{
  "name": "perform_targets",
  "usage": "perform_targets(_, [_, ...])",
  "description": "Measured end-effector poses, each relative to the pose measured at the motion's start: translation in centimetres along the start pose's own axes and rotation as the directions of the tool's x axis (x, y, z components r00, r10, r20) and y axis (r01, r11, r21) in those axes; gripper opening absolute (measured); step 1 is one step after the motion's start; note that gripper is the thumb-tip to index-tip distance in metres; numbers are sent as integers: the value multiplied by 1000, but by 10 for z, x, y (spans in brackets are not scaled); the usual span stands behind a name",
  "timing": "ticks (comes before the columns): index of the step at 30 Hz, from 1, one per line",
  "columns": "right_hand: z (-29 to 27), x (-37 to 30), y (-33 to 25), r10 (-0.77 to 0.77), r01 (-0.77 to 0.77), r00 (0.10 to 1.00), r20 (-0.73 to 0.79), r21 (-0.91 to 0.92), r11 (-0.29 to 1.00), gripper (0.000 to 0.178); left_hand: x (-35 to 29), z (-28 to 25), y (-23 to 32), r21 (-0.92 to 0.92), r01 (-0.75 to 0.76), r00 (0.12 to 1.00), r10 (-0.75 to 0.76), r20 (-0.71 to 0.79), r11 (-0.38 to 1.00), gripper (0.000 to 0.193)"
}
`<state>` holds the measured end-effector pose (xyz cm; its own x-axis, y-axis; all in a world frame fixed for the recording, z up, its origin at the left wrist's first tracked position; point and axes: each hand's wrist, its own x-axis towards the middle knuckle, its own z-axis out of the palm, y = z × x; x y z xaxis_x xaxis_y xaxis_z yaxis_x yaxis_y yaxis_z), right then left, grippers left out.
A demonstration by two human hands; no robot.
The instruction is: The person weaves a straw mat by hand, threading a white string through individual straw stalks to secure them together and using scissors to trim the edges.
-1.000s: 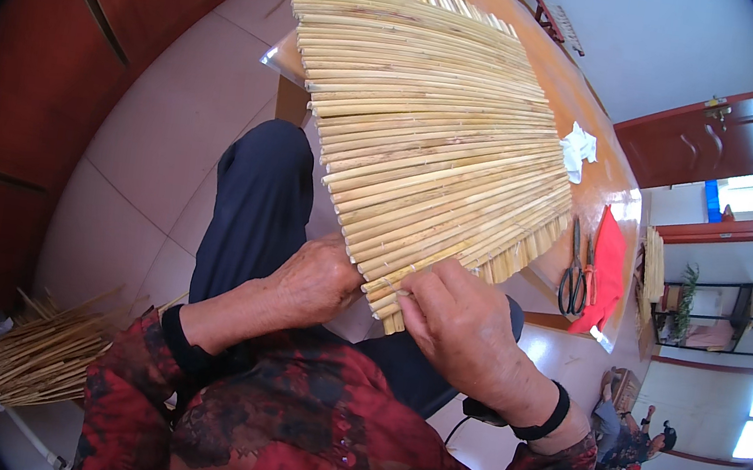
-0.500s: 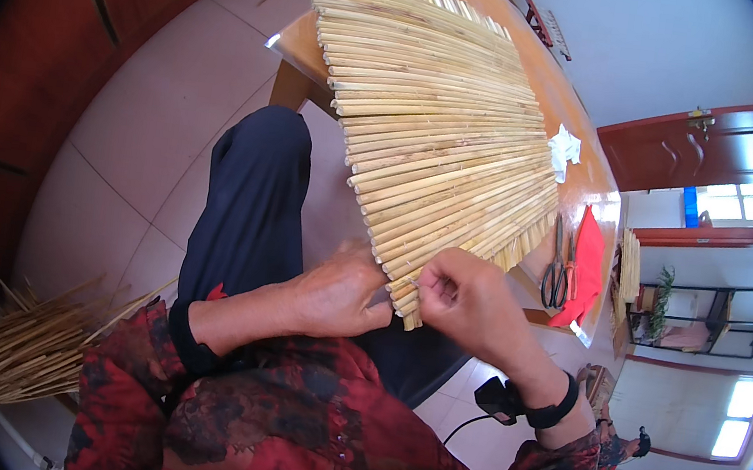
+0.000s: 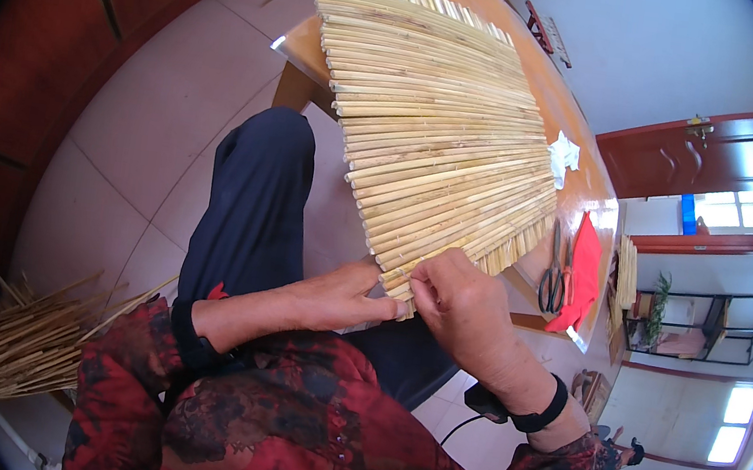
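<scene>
The work in hand looks like securing the last stalks at the near edge of the reed mat (image 3: 437, 120), which lies across the tabletop (image 3: 553, 102) and overhangs the lap; the left hand (image 3: 354, 300) sets its thumb against the near corner, hidden fingers leaving its grip unclear, and the right hand (image 3: 458, 297) curls closed, its pinch too small to read. Next calls for snug, even tension, with open room left over the floor (image 3: 126, 129), scissors (image 3: 552, 287) bordering the right.

Reed mat (image 3: 438, 116) partly on table (image 3: 555, 95), scissors (image 3: 556, 250) right of it, stalks (image 3: 34, 343) lower left
</scene>
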<state>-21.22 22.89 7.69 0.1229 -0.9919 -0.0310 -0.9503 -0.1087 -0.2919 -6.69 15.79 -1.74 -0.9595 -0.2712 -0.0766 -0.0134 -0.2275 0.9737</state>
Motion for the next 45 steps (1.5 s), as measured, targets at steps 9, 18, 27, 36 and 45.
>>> perform_targets(9, [1,3,9,196,-223,968,159,172,960,5,-2,0,12,116,41,998,-36,-50,992,54])
perform_targets(18, [-6,0,30,369,-422,907,205,480,770,20,2,-7,-15,-35,74,996,-75,-38,997,49])
perform_targets(27, [74,-59,46,290,-652,690,663,744,-148,45,-24,-30,-17,470,140,984,-70,-163,872,37])
perform_targets(36, [115,-51,38,245,-220,891,382,835,-504,43,-12,-10,30,952,-166,890,454,33,258,14])
perform_targets(45, [121,-53,41,229,-218,883,409,791,-571,40,10,0,33,975,-141,965,242,97,171,10])
